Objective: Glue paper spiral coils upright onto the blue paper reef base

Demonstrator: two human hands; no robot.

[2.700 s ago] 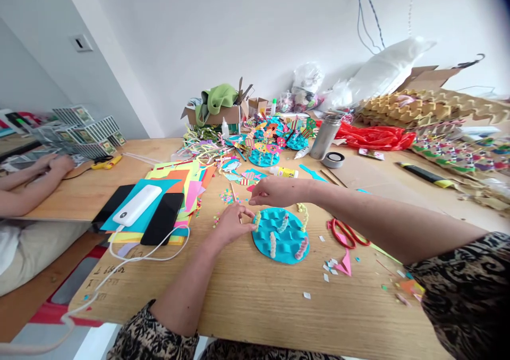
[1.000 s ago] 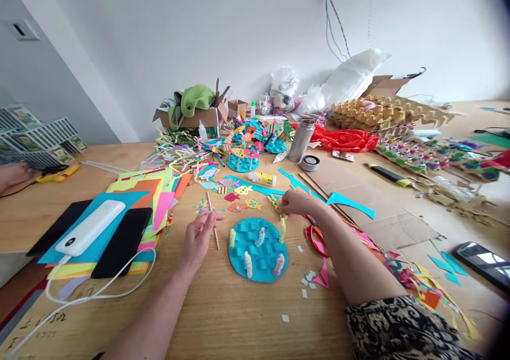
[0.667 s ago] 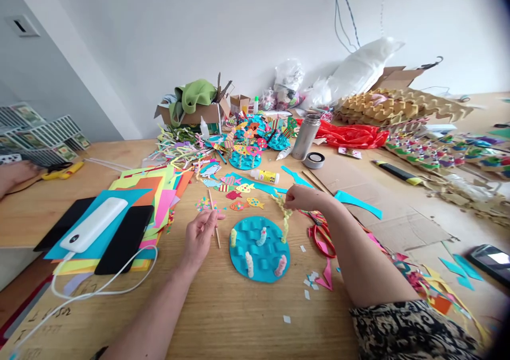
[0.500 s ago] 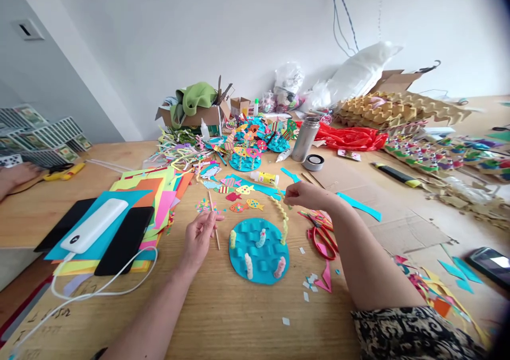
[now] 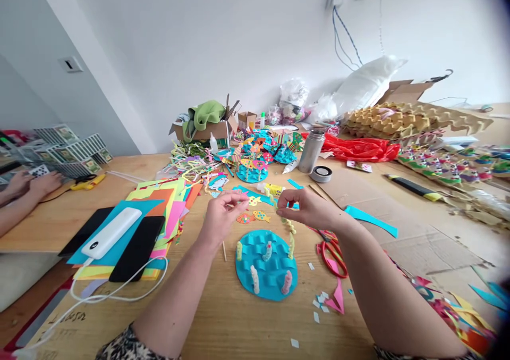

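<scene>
Worn: one short-sleeved top, dark ground with a pale mottled, animal-style print. Left sleeve (image 5: pixel 119 348) ends at the upper arm; of the right sleeve (image 5: pixel 414 356) only the edge shows. Forearms, left hand (image 5: pixel 220 217) and right hand (image 5: pixel 308 209) are uncovered.

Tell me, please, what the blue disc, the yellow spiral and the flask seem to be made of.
The disc: matt blue paper or thin foam, by its pressed, soft-edged bumps. The spiral, pinched in the right hand: curled yellow paper strip, probably. The flask: brushed metal, grey with a dull sheen.
</scene>
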